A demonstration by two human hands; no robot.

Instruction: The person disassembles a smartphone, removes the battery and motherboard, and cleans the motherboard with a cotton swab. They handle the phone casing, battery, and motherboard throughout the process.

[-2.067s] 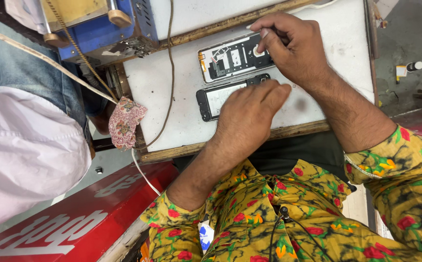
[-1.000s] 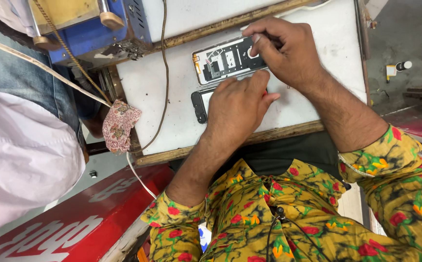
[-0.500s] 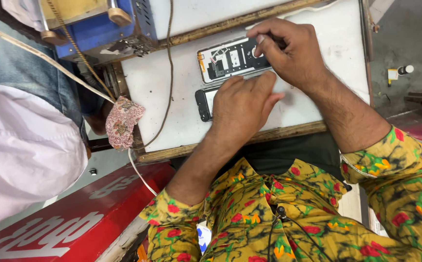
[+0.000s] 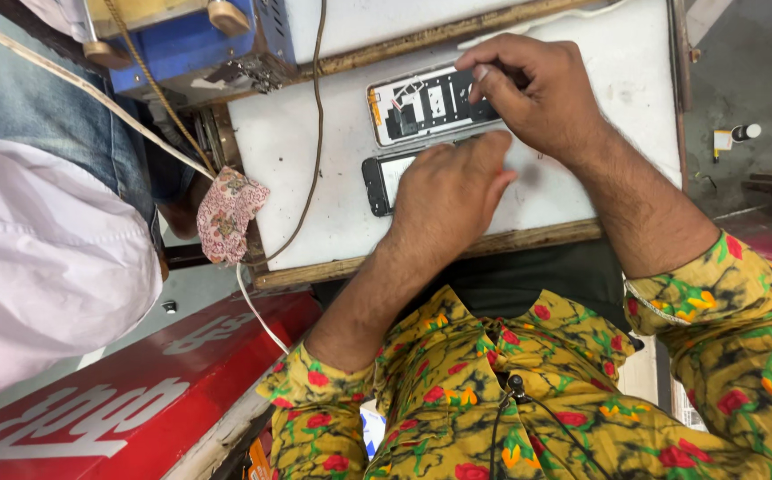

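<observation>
An opened phone (image 4: 426, 104), its back off, shows dark parts in a pale frame on the white desk (image 4: 297, 169). My right hand (image 4: 537, 93) rests on the phone's right end, fingers pinched together on something too small to tell. Just below the phone, my left hand (image 4: 453, 191) lies flat, fingers together, on a screen (image 4: 382, 182).

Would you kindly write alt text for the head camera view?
The person's right hand works on an opened phone on a white worktop, while the left hand rests on a second phone beside it. Another person in a white shirt stands alongside.
</observation>
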